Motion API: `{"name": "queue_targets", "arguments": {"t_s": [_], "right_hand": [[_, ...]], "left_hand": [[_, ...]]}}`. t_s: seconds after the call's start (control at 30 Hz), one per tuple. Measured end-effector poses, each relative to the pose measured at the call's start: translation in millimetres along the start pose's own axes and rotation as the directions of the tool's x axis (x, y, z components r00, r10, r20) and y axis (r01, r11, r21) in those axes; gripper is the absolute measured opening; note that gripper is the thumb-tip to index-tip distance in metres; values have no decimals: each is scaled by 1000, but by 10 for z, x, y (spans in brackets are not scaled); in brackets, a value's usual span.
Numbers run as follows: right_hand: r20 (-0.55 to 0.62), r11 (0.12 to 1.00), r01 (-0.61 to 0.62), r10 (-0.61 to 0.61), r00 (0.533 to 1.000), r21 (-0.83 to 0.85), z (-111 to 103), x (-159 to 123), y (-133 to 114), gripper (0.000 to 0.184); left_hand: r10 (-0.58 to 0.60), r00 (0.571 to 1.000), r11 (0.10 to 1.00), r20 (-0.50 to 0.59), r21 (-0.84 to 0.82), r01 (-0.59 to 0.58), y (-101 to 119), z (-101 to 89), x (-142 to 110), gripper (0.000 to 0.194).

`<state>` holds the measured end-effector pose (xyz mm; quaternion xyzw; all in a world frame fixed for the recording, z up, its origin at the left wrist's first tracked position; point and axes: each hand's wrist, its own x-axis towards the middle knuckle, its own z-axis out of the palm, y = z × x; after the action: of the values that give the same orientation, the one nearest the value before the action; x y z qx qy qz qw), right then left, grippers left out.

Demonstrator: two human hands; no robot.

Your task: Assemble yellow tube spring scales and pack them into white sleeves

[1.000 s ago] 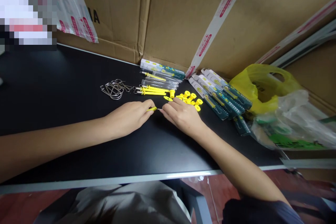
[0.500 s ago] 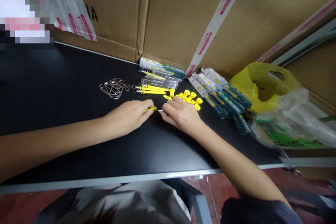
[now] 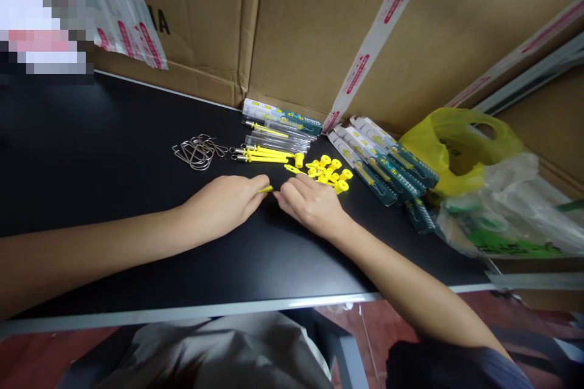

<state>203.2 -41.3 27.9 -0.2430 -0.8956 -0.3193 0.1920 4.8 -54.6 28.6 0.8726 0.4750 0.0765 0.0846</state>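
My left hand [image 3: 225, 200] is closed, with a small flat yellow plastic piece [image 3: 265, 189] pinched between thumb and finger. Close by on its right, my right hand [image 3: 312, 203] is also closed, its fingertips pinching the end of a thin metal wire that is mostly hidden. Just beyond the right hand lie several loose yellow plastic caps [image 3: 335, 165]. Yellow rods with metal springs [image 3: 267, 158] rest behind the hands, beside clear plastic tubes [image 3: 278, 143]. Bent metal hooks [image 3: 196, 153] form a tangled pile beyond my left hand.
A printed box [image 3: 283, 115] lies at the back by the large cardboard carton [image 3: 310, 30]. More boxes [image 3: 378, 161] are stacked to the right, near a yellow plastic bag [image 3: 438, 127] and a clear bag [image 3: 506, 206]. The black table [image 3: 219, 273] has a pale front edge.
My fingertips have shifted slightly; the right hand has turned a little and sits slightly lower. The thin wire seen between the hands now barely shows.
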Motion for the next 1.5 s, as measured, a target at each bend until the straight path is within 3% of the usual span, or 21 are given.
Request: {"name": "queue_targets", "arguments": {"t_s": [0.27,0.4,0.67,0.83,1.5], "right_hand": [[42,993,-100,98,994,60,40,-13,-39,29],[43,983,-151,147,988,107,40,-7,-49,26],[29,969,-202,199,979,145,6,12,-48,26],[-9,968,-214,217,976,132,3,13,-44,29],[-43,965,-207,216,975,159,-2,14,-96,32]], "left_hand": [[0,1000,1000,-17,4,0,5,30,-6,20],[-20,1000,994,-23,-109,17,3,32,-3,21],[-82,981,936,-175,-351,16,-15,65,-3,22],[-69,966,898,-251,-438,-49,-34,62,-3,7],[-82,968,736,-236,-670,-101,-11,73,5,14]]}}
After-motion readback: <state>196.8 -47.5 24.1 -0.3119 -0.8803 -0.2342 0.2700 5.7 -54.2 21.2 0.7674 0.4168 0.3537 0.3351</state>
